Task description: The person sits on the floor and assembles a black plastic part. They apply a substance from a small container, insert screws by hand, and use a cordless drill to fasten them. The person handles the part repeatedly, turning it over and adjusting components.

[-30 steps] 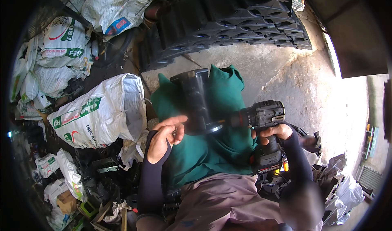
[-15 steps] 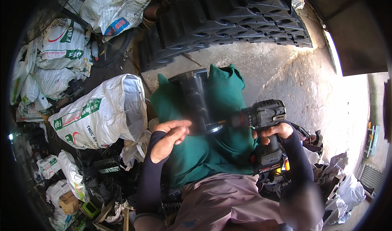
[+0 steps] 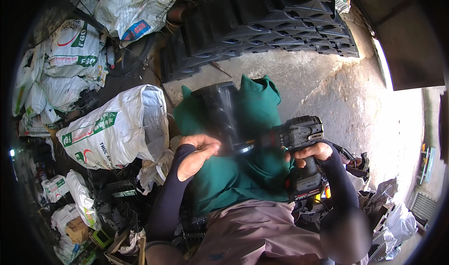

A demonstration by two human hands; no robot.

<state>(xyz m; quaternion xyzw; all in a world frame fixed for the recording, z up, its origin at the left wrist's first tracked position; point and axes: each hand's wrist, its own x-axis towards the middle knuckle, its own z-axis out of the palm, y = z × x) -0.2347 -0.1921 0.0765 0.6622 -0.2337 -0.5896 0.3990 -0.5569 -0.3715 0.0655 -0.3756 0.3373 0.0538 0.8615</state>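
A dark, glossy trough-like part (image 3: 224,103) lies lengthwise across my thighs, on a green cloth (image 3: 259,106). Its near end has a curved, shiny rim (image 3: 244,148). At that end's left side is my left hand (image 3: 199,153), its fingers closed together on the part's edge; the fingertips are partly lost against the dark surface. My right hand (image 3: 311,155) wraps the handle of a black cordless drill (image 3: 299,131), which points left. The brassy drill bit is at the curved rim; whether it has gone in, I cannot tell.
Beyond my knees a stack of black moulded panels (image 3: 262,26) stands on the concrete floor (image 3: 308,77). An open white woven sack (image 3: 117,127) lies to the left, with more sacks (image 3: 75,54) behind it. Scrap and a wooden crate (image 3: 124,248) crowd the lower left; clear plastic bags (image 3: 397,223) lie lower right.
My left hand has shifted slightly right, its fingers now closer against the part's near end. The drill has moved a little left, its bit nearer the curved rim.
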